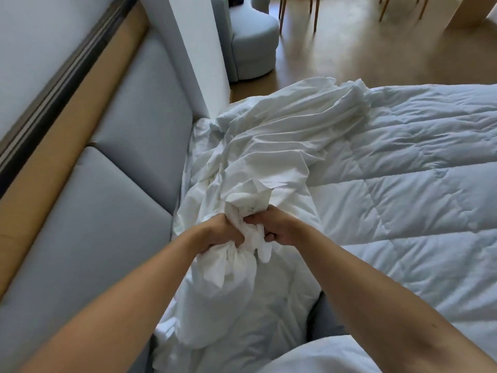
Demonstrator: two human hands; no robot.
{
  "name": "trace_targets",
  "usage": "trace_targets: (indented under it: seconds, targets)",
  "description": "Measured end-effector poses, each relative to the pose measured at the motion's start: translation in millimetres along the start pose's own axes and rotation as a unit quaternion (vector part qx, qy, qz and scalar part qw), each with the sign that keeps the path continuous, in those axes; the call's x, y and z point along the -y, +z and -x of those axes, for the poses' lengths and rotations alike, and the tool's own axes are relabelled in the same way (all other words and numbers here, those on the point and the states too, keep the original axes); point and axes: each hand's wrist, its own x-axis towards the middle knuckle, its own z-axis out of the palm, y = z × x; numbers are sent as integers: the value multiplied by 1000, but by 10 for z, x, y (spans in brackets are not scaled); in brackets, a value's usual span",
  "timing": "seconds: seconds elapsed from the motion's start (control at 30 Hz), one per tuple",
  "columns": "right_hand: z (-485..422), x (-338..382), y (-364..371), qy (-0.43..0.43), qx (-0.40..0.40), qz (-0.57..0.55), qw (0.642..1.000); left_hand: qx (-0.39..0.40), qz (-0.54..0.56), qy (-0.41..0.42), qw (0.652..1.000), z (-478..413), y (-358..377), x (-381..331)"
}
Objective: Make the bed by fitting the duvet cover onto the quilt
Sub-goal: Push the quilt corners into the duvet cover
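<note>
Leftmost, your left hand (220,232) and right hand (277,228) both clench the bunched duvet cover (269,146) by the headboard (129,162); rightward lies the quilt (403,184). Losing that bunched corner would likely twist the cover.

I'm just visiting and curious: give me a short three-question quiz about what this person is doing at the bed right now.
1. True or false: both hands are gripping the bunched white duvet cover.
2. Which lies spread flat on the bed to the person's right? A) the stitched quilt B) a folded towel C) a striped blanket
3. What padded surface stands along the bed on the person's left?

Key:
1. True. The left hand and the right hand each have a grip on gathered cloth, close together.
2. A, the quilt.
3. The grey-blue headboard.
</note>
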Motion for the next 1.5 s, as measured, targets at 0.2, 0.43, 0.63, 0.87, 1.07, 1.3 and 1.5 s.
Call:
trace_targets:
  seconds: [0.2, 0.43, 0.63, 0.87, 1.07, 1.3, 1.5]
  targets:
    - [6, 70, -195, 114, 78, 239, 961, -40, 121, 14, 992, 74, -489, -238]
    - [-54, 3, -60, -40, 15, 122, 992, 15, 146, -31, 989, 154, -513, -310]
    - [-39, 112, -154, -49, -13, 71, 996, 31, -15, -50, 998, 270, -198, -261]
    - [-23, 175, -132, -30, -49, 68, 996, 35, 238, -43, 970, 323, -51, -81]
    - [103, 246, -199, 16, 25, 129, 991, 18, 108, 20, 994, 358, -185, -267]
    - [112, 110, 87, -64, -7, 148, 987, -66, 243, 64, 966, 202, -128, -340]
    - [95, 24, 2, -55, 17, -45, 997, 59, 108, 47, 991, 285, -269, -260]
